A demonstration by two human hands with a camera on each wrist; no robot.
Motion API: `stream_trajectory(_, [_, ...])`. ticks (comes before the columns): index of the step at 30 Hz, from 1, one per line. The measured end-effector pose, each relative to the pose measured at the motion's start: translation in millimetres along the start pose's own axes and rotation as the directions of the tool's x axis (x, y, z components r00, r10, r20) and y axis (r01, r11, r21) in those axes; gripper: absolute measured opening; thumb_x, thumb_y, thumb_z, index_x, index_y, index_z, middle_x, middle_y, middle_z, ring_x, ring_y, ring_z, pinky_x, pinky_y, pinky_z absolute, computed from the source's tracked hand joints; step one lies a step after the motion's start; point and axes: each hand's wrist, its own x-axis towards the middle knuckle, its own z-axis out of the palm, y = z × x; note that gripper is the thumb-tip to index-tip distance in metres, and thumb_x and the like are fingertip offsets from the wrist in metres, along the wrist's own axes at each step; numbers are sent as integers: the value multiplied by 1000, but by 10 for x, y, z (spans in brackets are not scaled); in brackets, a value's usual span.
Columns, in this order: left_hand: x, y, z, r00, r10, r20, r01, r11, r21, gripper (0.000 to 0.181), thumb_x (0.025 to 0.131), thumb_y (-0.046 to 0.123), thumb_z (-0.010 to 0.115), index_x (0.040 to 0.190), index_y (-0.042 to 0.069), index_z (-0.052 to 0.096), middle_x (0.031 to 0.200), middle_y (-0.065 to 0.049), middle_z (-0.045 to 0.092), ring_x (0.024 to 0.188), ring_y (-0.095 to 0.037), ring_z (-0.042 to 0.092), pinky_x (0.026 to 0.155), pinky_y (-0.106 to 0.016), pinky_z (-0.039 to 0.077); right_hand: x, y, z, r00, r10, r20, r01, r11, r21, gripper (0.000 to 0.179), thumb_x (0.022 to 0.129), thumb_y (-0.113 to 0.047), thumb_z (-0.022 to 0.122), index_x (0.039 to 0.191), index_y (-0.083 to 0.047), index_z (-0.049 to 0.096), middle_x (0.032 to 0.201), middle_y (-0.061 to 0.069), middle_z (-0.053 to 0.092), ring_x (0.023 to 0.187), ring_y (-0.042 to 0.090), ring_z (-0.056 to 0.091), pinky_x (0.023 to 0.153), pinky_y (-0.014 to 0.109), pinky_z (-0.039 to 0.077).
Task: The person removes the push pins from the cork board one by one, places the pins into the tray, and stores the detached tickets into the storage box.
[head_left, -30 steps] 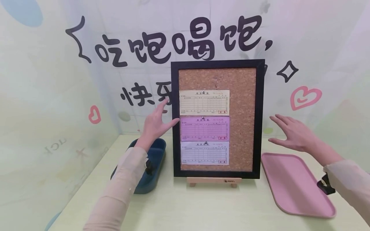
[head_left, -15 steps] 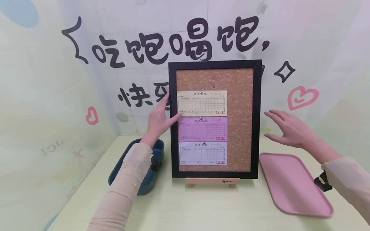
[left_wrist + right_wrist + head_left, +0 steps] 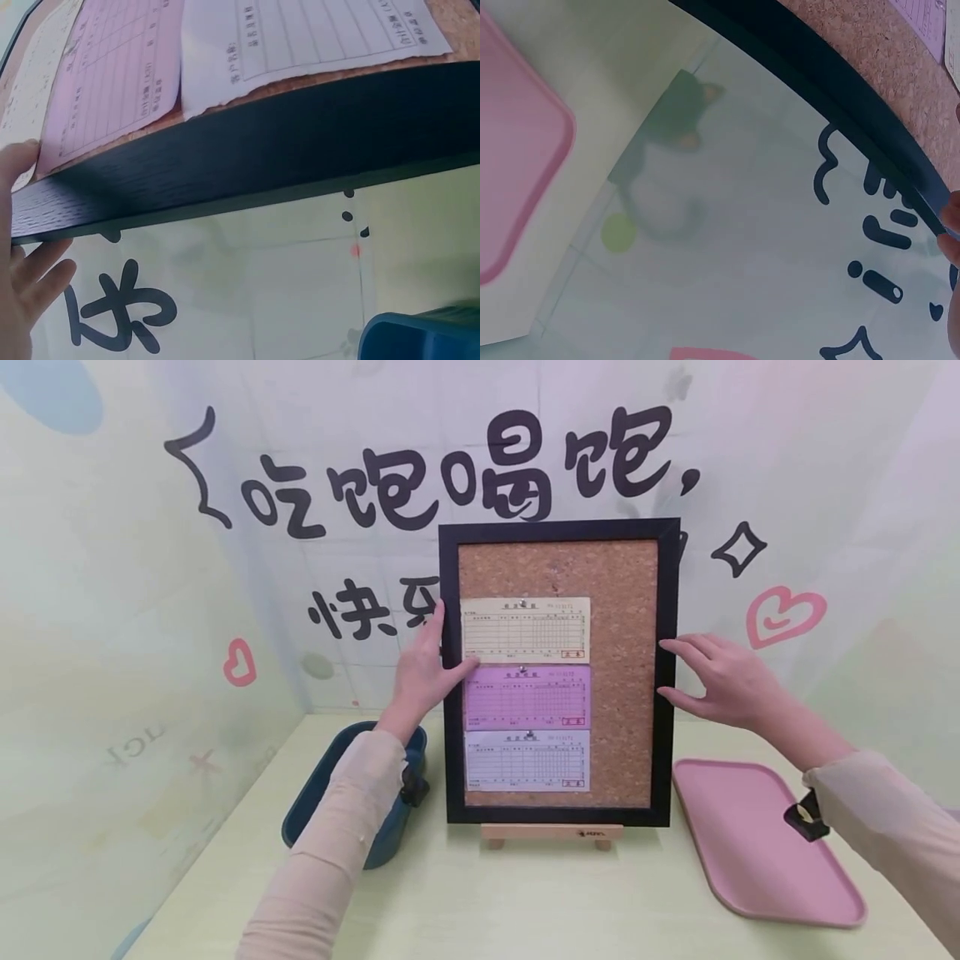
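The framed corkboard (image 3: 624, 693) stands upright on a small easel (image 3: 551, 832) on the worktop (image 3: 555, 910). The left hand (image 3: 422, 677) clamps its left edge, thumb in front, fingers behind; the right hand (image 3: 731, 681) has fingers and thumb apart, tips at the right edge, any firm hold unclear. Lifting with that uneven hold could tilt the board or skid the easel, and the left thumb, by the yellow slip (image 3: 525, 635), might crease it. The blue bin (image 3: 385, 843) and pink tray (image 3: 768, 843) crowd both sides; the front offers more open room.
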Motion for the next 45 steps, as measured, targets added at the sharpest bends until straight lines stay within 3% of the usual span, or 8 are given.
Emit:
stream_trajectory(4, [2,18,11,1000,-27,15,27,1000,-7,92,78,38,69,145,4,16,141,-18,35,120,-33,44,92,-42,42,87,-31,38,999,-36,-11,36,999,-9,60,89,-49,41,106,6,59,90,19,61,77,33,60,65,46,50])
stream_trajectory(15, [-13,38,-5,997,-68,36,68,998,5,92,78,40,68,145,6,15,141,-17,35,121,-32,43,91,-43,43,358,-99,192,1000,21,21,-21,999,32,61,89,-51,41,105,5,57,84,16,60,67,25,55,57,39,50])
stream_trajectory(21, [-24,36,12,998,-65,25,65,998,16,91,78,39,69,145,7,16,141,-17,35,122,-31,42,92,-43,42,523,-158,289,997,79,14,-80,995,63,47,72,-24,72,106,5,57,88,17,60,76,28,57,64,41,50])
stream_trajectory(24, [-28,45,13,997,-69,28,69,998,11,92,78,39,69,145,7,16,141,-17,36,122,-31,42,93,-42,42,623,-191,333,995,97,-8,-96,992,88,47,68,-18,74,105,5,58,90,18,61,80,29,58,67,42,49])
stream_trajectory(31, [-32,62,2,996,-81,36,81,997,9,92,78,40,69,146,8,15,140,-16,37,103,-34,55,86,-41,46,846,-256,426,991,132,-30,-127,981,144,31,74,-7,69,101,5,59,88,16,61,78,27,56,69,40,48])
stream_trajectory(36, [-35,60,-4,996,-83,42,82,996,21,93,78,40,68,146,8,14,139,-16,38,98,-33,57,84,-41,47,995,-317,470,975,223,21,-223,962,158,28,78,-9,67,103,2,60,90,14,61,76,24,56,66,38,47])
stream_trajectory(45, [-27,57,-2,996,-78,35,78,997,19,92,78,39,68,145,7,15,138,-17,39,102,-32,55,82,-41,47,1241,-427,555,916,372,153,-399,888,229,28,84,-14,63,108,0,59,95,11,59,85,22,54,75,36,46])
